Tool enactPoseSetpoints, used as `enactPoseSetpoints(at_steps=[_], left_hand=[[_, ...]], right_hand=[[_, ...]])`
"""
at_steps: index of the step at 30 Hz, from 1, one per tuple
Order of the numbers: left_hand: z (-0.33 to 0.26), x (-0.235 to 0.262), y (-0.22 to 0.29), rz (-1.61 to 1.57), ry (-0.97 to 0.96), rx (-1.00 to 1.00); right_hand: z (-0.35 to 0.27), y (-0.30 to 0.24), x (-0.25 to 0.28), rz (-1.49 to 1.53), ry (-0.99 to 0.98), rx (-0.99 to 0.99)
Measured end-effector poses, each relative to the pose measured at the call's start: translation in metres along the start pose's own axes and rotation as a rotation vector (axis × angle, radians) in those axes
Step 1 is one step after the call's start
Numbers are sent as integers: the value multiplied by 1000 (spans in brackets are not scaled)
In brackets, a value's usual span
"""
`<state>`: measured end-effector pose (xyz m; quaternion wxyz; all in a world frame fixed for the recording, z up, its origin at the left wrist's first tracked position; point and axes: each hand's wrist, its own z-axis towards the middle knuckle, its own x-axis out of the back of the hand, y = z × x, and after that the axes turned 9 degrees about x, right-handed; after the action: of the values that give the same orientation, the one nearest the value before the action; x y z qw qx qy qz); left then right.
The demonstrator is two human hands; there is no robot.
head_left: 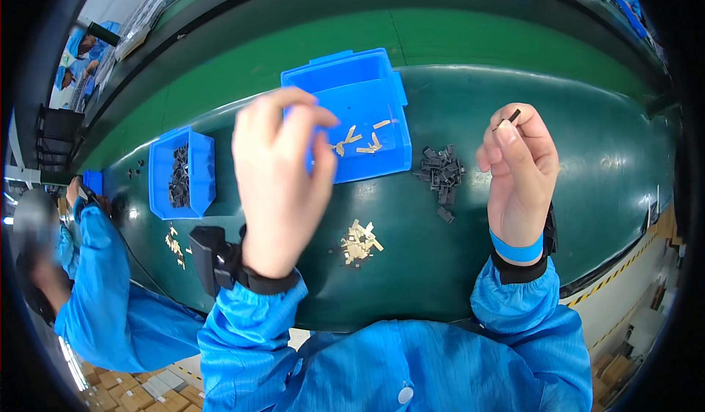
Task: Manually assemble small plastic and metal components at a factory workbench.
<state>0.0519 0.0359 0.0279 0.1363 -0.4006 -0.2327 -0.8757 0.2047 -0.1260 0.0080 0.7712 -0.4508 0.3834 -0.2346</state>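
- The right hand was raised over the green table, thumb and forefinger pinched on a small dark part held at the fingertips.
- The part's long axis ran on a slant, its upper end pointing up and to the right, its lower end tucked between the fingertips (too small to tell more of its shape).
- The left hand was lifted in front of the large blue bin, fingers curled toward the thumb; whether it gripped anything could not be told.
- The large bin lay straight ahead and held a few tan strips.
- A pile of dark parts lay on the table just right of that bin, below the right hand's fingertips.
- A pile of tan pieces lay nearer the person, between the two wrists.
- A smaller blue bin of dark parts sat well to the left, in front of a co-worker's blue sleeve.
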Motion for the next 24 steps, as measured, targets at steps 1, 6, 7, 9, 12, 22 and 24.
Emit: enactPoseSetpoints(at_steps=[1,6,7,9,12,22,24], left_hand=[[-3,2,12,-64,-57,-32],[-39,-12,53,-143,-433,-103],[-47,-20,57,-105,-393,-63],[-58,-32,65,26,-379,-2],[-61,-44,68,143,-393,-16],[-58,-52,61,139,-370,-50],[-59,-50,57,85,-384,-71]], right_hand=[[0,-1,0,20,6,-8],[0,-3,-4,46,27,-20],[0,-2,-4,38,33,-25],[-1,-3,-4,44,31,-29],[-2,-1,-3,52,18,-33],[-4,0,-7,62,-3,-51],[-4,0,-6,70,-10,-56]])
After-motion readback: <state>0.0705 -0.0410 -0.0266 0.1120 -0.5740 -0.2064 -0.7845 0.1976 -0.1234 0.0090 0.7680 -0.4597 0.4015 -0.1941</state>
